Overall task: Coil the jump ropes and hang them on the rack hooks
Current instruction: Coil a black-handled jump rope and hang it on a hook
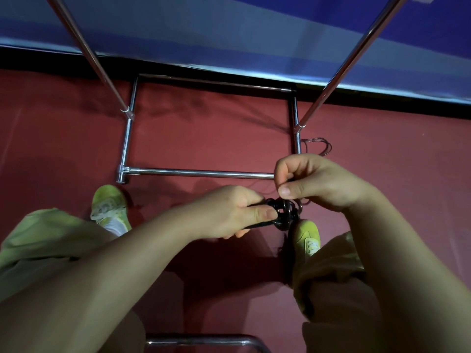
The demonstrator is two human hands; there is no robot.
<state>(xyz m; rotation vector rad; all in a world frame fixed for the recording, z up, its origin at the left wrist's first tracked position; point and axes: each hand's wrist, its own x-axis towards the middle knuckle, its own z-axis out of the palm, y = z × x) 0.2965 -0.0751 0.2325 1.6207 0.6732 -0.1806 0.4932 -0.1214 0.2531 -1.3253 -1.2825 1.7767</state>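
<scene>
A dark jump rope is bundled into tight loops between my hands, above the red floor. My left hand grips its black handles, thumb pressed on top. My right hand is curled just above the coil and pinches a strand of the rope. Loose thin rope lies on the floor beside the right foot bar of the chrome rack. No hooks are in view; the rack's two uprights rise out of the top of the frame.
The rack's rectangular base frame lies on the red floor in front of my feet in yellow-green shoes. A blue wall mat runs behind the rack. Another chrome bar shows at the bottom edge.
</scene>
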